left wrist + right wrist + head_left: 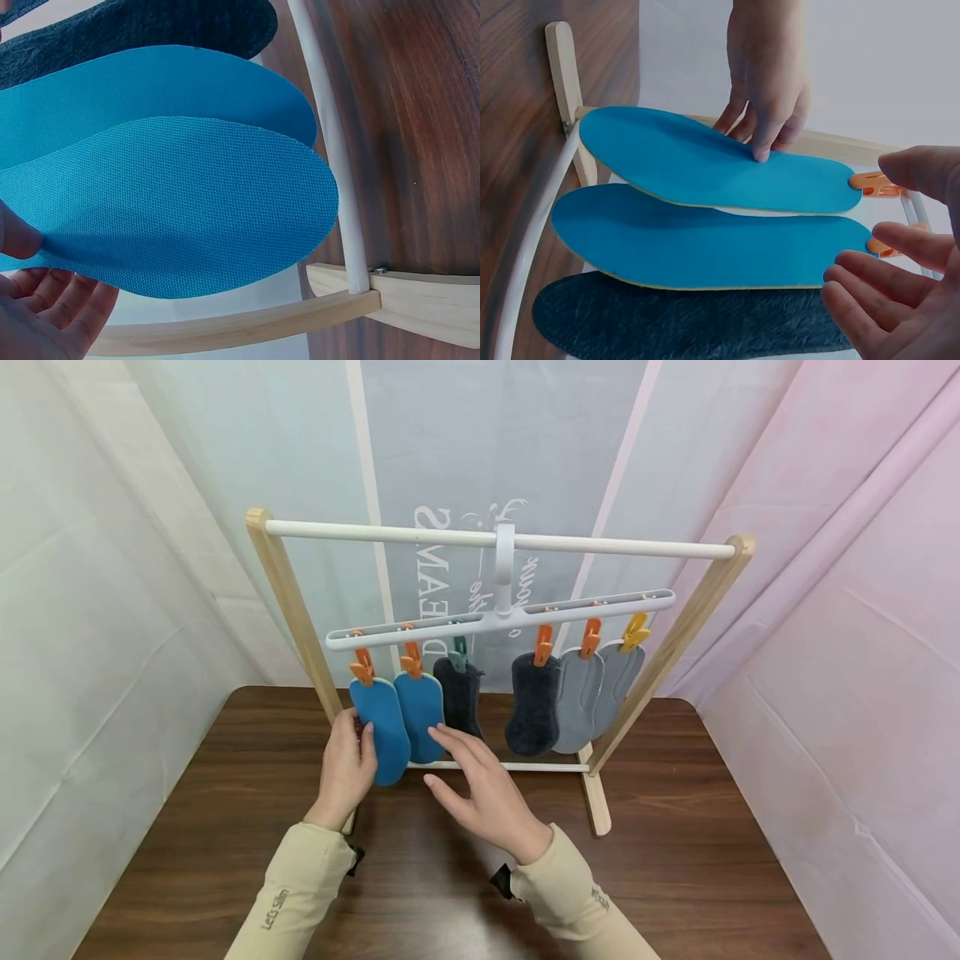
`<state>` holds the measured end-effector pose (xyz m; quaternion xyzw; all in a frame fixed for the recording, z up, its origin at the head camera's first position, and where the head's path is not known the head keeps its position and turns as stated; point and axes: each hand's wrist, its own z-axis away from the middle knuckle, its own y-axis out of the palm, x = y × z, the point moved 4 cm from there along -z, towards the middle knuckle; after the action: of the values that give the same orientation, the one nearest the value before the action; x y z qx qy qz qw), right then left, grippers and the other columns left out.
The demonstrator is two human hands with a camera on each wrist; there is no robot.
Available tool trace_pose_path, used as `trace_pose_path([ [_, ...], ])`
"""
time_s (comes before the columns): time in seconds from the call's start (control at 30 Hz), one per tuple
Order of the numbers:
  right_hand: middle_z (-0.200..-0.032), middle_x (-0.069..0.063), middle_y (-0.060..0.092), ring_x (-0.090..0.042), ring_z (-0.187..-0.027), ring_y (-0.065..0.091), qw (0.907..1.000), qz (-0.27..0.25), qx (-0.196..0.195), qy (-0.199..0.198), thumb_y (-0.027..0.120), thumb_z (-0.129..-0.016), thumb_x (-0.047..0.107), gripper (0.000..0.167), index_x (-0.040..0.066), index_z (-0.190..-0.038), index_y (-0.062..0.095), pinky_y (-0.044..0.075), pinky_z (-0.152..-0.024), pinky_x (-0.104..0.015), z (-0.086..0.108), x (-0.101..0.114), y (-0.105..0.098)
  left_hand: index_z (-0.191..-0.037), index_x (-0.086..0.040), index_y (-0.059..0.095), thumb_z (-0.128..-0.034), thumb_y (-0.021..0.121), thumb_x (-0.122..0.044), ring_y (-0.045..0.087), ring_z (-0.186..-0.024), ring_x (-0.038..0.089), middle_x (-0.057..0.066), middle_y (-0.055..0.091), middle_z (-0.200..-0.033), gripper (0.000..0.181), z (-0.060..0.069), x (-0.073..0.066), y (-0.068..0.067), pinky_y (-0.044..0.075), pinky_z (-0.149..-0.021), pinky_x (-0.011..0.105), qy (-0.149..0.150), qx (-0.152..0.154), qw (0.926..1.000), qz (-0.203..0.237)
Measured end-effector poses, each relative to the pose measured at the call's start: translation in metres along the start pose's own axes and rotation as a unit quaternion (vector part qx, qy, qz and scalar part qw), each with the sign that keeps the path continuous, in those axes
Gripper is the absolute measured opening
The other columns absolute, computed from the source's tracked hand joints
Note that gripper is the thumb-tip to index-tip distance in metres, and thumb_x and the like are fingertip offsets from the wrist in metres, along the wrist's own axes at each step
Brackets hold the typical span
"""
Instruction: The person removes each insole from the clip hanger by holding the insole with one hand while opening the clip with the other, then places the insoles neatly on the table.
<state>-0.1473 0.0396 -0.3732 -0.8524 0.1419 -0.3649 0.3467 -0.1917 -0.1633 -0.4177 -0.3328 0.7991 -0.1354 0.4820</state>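
Note:
My left hand (347, 764) pinches the side edge of the leftmost blue insole (386, 735), thumb on its face and fingers behind, as the left wrist view shows. This insole hangs from an orange clip (363, 668). Beside it a second blue insole (420, 710) hangs from another orange clip (411, 660). My right hand (487, 789) is held with fingers extended in front of the second insole, holding nothing; whether a fingertip touches it I cannot tell. A dark fuzzy insole (697, 315) hangs just beyond, from a green clip (457, 656).
A grey clip hanger (502, 620) hooks over the white top rod (405, 533) of a wooden-sided rack (671, 639). On its right half hang another dark insole (534, 706) and two grey ones (579, 702). The rack stands on a brown wooden table (675, 860), with curtains behind.

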Motion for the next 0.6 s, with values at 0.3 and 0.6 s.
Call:
trace_pose_path([
  [0.3, -0.146, -0.010, 0.043, -0.021, -0.135, 0.042, 0.9996, -0.023, 0.004, -0.014, 0.061, -0.096, 0.026, 0.055, 0.013, -0.145, 0.040, 0.038, -0.109, -0.029, -0.016, 0.004, -0.001, -0.118, 0.012, 0.046, -0.1000, 0.045, -0.004, 0.056, -0.086, 0.035, 0.025, 0.051, -0.100, 0.024, 0.000, 0.001, 0.000, 0.049, -0.073, 0.047, -0.004, 0.007, 0.9999, -0.008],
  [0.6, -0.144, -0.012, 0.045, -0.023, -0.133, 0.045, 0.9976, -0.058, -0.014, -0.036, 0.061, -0.095, 0.019, 0.053, 0.008, -0.143, 0.042, 0.041, -0.107, -0.031, -0.032, 0.008, -0.005, -0.118, 0.011, 0.047, -0.1006, 0.046, -0.008, 0.057, -0.088, 0.035, 0.024, 0.053, -0.101, 0.025, 0.002, 0.000, 0.000, 0.051, -0.074, 0.049, -0.017, 0.016, 0.9997, -0.007],
])
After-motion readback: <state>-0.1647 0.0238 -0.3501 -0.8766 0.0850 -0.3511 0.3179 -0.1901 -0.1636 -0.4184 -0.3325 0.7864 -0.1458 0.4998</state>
